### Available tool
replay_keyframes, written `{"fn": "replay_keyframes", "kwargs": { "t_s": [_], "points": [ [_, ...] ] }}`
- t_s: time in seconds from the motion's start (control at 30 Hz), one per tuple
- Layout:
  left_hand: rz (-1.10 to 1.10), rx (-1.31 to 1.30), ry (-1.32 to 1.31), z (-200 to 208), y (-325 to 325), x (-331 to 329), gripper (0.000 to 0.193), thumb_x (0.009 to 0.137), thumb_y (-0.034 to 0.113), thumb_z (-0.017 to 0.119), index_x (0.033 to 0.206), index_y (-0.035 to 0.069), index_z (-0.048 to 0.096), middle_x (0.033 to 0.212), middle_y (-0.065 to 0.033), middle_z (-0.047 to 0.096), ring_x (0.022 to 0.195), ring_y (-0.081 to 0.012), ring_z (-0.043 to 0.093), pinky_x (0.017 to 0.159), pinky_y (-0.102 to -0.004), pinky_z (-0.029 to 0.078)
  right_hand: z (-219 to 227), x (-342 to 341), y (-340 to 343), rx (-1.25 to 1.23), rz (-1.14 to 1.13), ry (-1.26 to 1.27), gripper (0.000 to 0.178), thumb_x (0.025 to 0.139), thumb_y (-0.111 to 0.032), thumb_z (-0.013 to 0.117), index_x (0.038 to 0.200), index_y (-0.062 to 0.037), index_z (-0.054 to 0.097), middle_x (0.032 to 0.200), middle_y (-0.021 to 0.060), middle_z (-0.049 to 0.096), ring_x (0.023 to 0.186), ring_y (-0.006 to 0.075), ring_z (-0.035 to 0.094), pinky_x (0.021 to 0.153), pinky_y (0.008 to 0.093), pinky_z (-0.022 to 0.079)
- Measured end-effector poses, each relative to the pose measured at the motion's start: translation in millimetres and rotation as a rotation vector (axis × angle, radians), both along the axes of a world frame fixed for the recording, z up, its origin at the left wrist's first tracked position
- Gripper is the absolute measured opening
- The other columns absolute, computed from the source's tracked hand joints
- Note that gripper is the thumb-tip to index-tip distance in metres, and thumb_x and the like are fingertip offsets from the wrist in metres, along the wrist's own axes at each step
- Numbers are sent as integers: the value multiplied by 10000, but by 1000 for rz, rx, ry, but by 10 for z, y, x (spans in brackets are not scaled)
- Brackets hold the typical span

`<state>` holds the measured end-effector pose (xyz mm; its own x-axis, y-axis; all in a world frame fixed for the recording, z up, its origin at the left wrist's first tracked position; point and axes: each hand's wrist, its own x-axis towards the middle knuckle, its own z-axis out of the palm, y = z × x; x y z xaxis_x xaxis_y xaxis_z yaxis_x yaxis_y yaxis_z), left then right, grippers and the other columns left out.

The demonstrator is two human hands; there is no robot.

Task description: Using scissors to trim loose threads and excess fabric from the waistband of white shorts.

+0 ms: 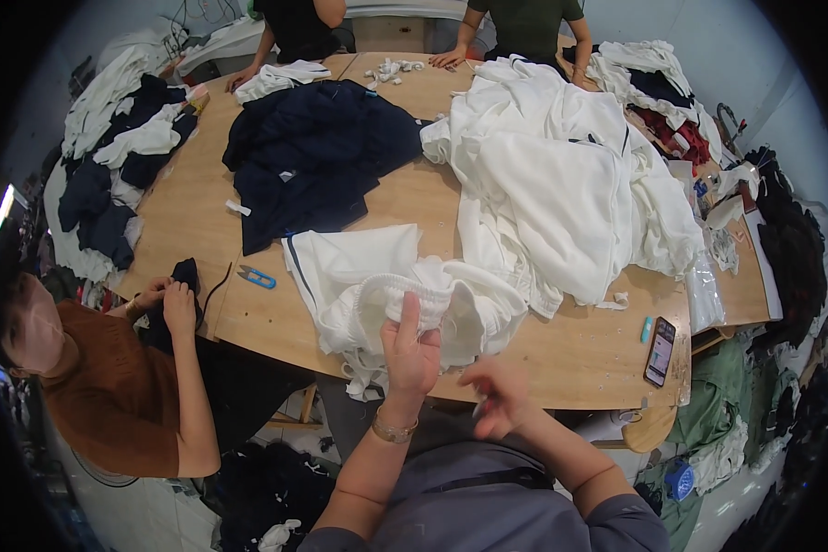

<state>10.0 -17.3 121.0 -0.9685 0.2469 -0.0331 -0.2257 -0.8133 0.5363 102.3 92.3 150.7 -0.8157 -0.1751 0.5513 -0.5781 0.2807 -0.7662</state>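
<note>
My left hand [412,359] grips the gathered elastic waistband [374,293] of a white garment [345,262], thumb on top. The garment, which has a dark stripe along one edge, lies bunched at the table's near edge, with part of it hanging over. My right hand [499,397] is just right of the left one, apart from the cloth. Its fingers are curled and slightly blurred around something small and greyish that I cannot make out. Left of the garment lie blue-handled thread snips [259,277] on the wooden table [281,322].
Navy garments [317,147] and a large white garment pile [552,193] cover the table's far part. A phone [660,352] and a small turquoise object [647,329] lie at right. A person [124,386] at left handles dark cloth [182,276]; two more people stand across the table.
</note>
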Motion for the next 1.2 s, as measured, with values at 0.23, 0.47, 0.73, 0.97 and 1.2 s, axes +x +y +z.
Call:
{"fn": "replay_keyframes", "kwargs": {
  "t_s": [0.23,0.47,0.73,0.97,1.2],
  "points": [
    [-107,61,-81,181,-11,47,355,938,259,397,1122,-35,476,1117,-130,549,1020,-221,548,922,-386,446,-130,-299,151,-31,-571,-87,283,811,-251,612,723,-11,490,577,48,396,517,135,389,472,257,311],
    [-171,109,-210,212,-42,68,338,947,248,373,1148,-13,446,1112,-120,540,1025,-220,542,894,-396,458,-156,-438,226,314,-616,87,256,719,-201,699,713,-24,514,599,73,466,487,216,465,441,292,353],
    [-191,89,-163,168,-62,80,331,947,271,368,1145,21,459,1133,-103,533,1035,-203,534,888,-353,464,-91,-457,288,525,-625,167,306,677,-294,716,700,-54,528,588,56,466,491,227,488,433,314,358],
    [-151,89,-183,157,-81,117,325,950,256,362,1141,10,457,1114,-115,543,1014,-209,548,858,-350,482,-74,-478,274,536,-622,214,311,673,-298,717,684,-58,520,573,50,460,479,219,487,429,309,362],
    [-115,41,-94,164,-96,116,316,946,244,377,1138,5,456,1115,-118,541,1003,-209,550,859,-357,479,-80,-457,262,551,-624,221,324,668,-313,718,672,-66,508,567,44,451,472,212,483,423,303,358]
  ]
}}
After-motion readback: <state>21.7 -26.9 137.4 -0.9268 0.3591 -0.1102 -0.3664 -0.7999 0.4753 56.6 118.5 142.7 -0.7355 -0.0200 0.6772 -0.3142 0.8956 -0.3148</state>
